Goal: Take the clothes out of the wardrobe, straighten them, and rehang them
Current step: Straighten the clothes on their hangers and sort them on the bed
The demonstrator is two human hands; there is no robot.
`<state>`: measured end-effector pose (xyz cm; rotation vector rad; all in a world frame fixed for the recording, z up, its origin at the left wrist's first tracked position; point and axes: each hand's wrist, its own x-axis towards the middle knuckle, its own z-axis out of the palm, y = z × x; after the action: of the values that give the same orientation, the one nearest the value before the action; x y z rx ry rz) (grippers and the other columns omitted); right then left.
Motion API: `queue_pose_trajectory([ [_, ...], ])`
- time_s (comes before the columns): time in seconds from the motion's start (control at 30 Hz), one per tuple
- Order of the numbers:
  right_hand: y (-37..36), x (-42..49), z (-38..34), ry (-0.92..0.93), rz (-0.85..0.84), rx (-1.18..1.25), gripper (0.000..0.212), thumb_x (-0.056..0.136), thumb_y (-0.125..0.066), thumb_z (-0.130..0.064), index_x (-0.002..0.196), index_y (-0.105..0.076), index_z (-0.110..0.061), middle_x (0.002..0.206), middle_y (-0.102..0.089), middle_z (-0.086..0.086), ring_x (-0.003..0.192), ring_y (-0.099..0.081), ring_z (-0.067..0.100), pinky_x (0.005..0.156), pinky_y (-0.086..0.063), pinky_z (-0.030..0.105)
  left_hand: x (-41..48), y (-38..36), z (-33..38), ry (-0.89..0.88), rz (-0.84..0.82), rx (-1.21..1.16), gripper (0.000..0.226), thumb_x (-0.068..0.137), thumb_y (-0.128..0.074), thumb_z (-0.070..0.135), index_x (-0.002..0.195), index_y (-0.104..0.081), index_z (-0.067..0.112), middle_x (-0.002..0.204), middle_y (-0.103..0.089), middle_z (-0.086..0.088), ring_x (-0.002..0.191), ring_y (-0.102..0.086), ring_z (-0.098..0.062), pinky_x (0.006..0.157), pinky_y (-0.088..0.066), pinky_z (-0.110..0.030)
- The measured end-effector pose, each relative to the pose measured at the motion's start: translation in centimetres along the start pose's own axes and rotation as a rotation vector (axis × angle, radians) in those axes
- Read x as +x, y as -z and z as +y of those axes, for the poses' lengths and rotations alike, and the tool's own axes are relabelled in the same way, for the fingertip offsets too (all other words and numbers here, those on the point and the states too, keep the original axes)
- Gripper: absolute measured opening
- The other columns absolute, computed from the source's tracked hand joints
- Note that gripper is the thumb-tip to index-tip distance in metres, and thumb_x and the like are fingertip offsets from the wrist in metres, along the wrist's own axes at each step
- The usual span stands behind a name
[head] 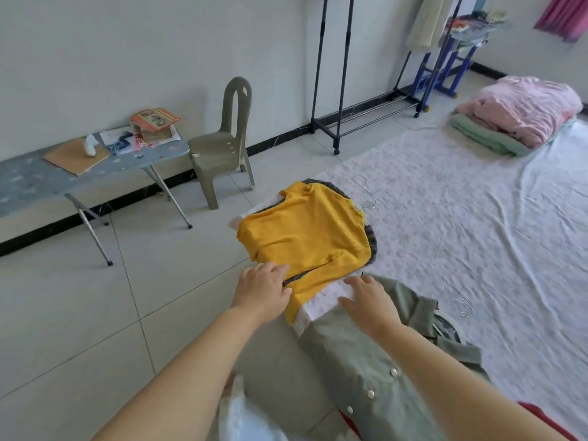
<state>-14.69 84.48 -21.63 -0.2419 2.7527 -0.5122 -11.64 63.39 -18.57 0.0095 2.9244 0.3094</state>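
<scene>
A yellow ribbed sweater (305,230) lies flat on a grey knitted garment (370,241) at the corner of a white sheet (461,218) spread on the floor. My left hand (262,286) rests with straight fingers on the sweater's near left edge. My right hand (370,299) presses flat on the upper end of an olive-green button shirt (356,361) lying just in front of the sweater. A wire hanger (369,202) pokes out beyond the sweater, and another hanger (464,305) lies right of the shirt.
A black clothes rack (337,74) stands by the wall with a pale garment (426,23) hanging farther right. A grey plastic chair (226,141) and a folding table (47,176) with books stand at left. Folded pink and green bedding (521,116) sits on the sheet's far end.
</scene>
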Motion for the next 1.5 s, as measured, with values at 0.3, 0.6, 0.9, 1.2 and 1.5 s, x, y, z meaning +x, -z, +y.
queue_pose_trajectory([
  [0.3, -1.5, 11.5, -6.5, -0.245, 0.03, 0.041, 0.049, 0.093, -0.05, -0.04, 0.136, -0.04, -0.021, 0.135, -0.044, 0.003, 0.122, -0.045, 0.022, 0.097, -0.043, 0.033, 15.4, 3.5, -9.6, -0.27, -0.137, 0.057, 0.053, 0.094, -0.041, 0.038, 0.143, -0.028, 0.023, 0.142, -0.036, -0.001, 0.132, -0.032, -0.019, 0.107, -0.024, -0.036],
  [0.6, -0.9, 19.9, -6.7, -0.428, 0.094, 0.151, 0.048, 0.093, -0.05, -0.039, 0.136, -0.041, -0.02, 0.136, -0.043, 0.001, 0.12, -0.046, 0.021, 0.097, -0.041, 0.033, 28.5, 4.6, -10.6, -0.464, -0.2, 0.127, 0.052, 0.094, -0.041, 0.041, 0.141, -0.03, 0.023, 0.139, -0.041, 0.003, 0.129, -0.035, -0.018, 0.104, -0.03, -0.037],
  [0.9, 0.0, 31.5, -0.3, -0.561, 0.066, 0.244, 0.046, 0.094, -0.05, -0.036, 0.135, -0.042, -0.017, 0.135, -0.043, 0.004, 0.12, -0.044, 0.022, 0.095, -0.043, 0.032, 41.8, 1.9, -7.8, -0.558, -0.273, 0.182, 0.051, 0.094, -0.04, 0.04, 0.141, -0.031, 0.022, 0.138, -0.041, 0.004, 0.127, -0.037, -0.016, 0.104, -0.028, -0.035],
  [1.2, -1.5, 42.0, 8.3, -0.702, 0.083, 0.291, 0.046, 0.094, -0.05, -0.035, 0.135, -0.043, -0.016, 0.134, -0.044, 0.005, 0.12, -0.045, 0.024, 0.095, -0.043, 0.036, 52.8, -5.7, -5.0, -0.597, -0.348, 0.189, 0.049, 0.095, -0.04, 0.038, 0.14, -0.031, 0.023, 0.136, -0.042, 0.004, 0.126, -0.037, -0.017, 0.104, -0.027, -0.035],
  [1.5, -7.3, 51.0, 15.4, -0.842, 0.133, 0.286, 0.039, 0.095, -0.045, -0.035, 0.129, -0.048, -0.017, 0.13, -0.046, 0.004, 0.121, -0.042, 0.024, 0.092, -0.04, 0.038, 60.3, -15.7, -4.1, -0.649, -0.383, 0.155, 0.051, 0.095, -0.04, 0.038, 0.143, -0.028, 0.023, 0.138, -0.038, 0.005, 0.129, -0.032, -0.014, 0.107, -0.022, -0.034],
])
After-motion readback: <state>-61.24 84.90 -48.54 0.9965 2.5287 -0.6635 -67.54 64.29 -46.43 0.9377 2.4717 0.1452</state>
